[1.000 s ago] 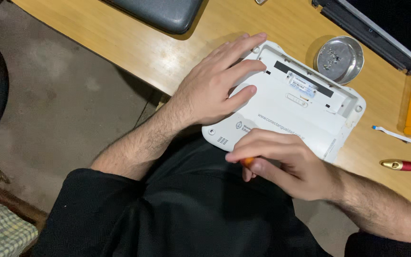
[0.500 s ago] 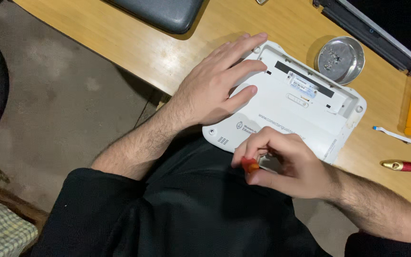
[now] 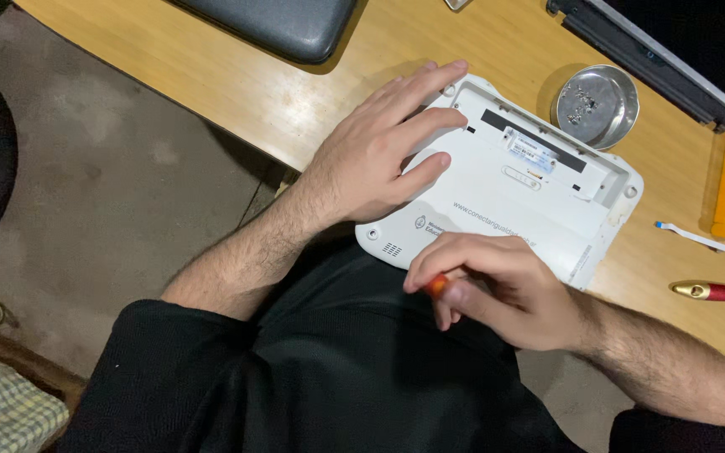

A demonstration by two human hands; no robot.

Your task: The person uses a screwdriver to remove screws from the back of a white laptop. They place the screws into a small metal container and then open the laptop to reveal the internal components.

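Honestly, the biggest worry I see is the white laptop (image 3: 513, 193) itself: it lies underside up on the wooden desk (image 3: 237, 80), with its near corner and edge at the desk's rim over my lap, so a hard push near that edge could tip or slide it off. My left hand (image 3: 379, 151) lies flat on its left part, fingers (image 3: 425, 88) spread wide and closed on nothing, only pressing down; if that pressure eases, I judge the case could skate while the tool works. My right hand (image 3: 497, 289) is curled tight about an orange-handled screwdriver (image 3: 435, 286) at the laptop's near edge; only a bit of the handle shows between the fingertips, and I cannot tell where its tip sits. A slipping tip could gouge the plastic or chew a screw head, I think. Beyond the laptop stands a small round metal dish (image 3: 596, 105) with tiny parts in it, close enough that a knock could scatter them. A red-handled tool (image 3: 719, 291) lies to the right near the desk's rim and could roll off if nudged.
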